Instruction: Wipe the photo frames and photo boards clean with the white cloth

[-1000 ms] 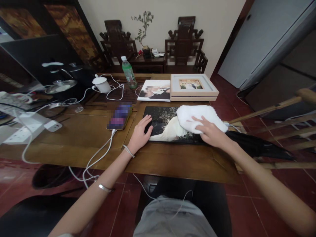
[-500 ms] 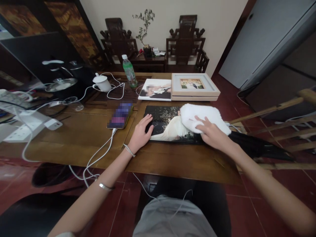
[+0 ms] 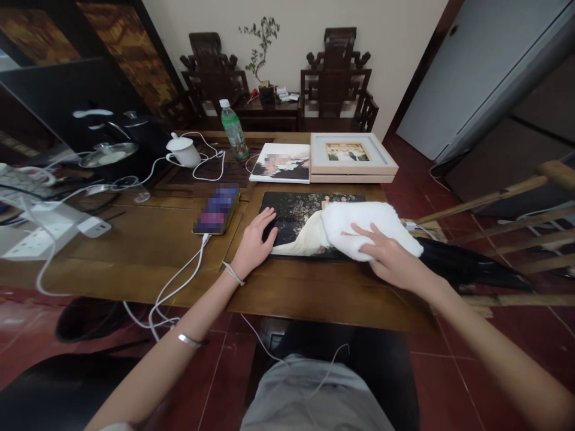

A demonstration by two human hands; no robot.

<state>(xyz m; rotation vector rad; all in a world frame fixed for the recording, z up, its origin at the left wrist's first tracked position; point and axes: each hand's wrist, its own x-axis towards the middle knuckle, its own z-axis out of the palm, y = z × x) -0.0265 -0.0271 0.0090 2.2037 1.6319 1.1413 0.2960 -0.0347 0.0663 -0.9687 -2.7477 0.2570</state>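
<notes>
A dark photo panel point(image 3: 291, 218) with a figure in a long white dress lies flat on the wooden table. My left hand point(image 3: 255, 240) rests on its left edge, fingers stretched out and the thumb apart, holding nothing. Over the panel's right part spreads a fluffy white cloth point(image 3: 354, 221), which hides that side of the picture. My right hand point(image 3: 390, 258) grips the cloth from above, with some fingers extended across it and others sunk into its folds.
Behind the panel lie a white photo board point(image 3: 281, 170) and a framed picture point(image 3: 348, 152). A phone point(image 3: 218, 209) with a charging cable point(image 3: 195, 269) is to the left. Further back stand a green-labelled bottle point(image 3: 234, 131), a lidded white cup point(image 3: 184, 151) and a pot point(image 3: 112, 157).
My right hand has drawn the cloth slightly toward me, uncovering two heads at the panel's upper edge. My left hand keeps its place on the panel.
</notes>
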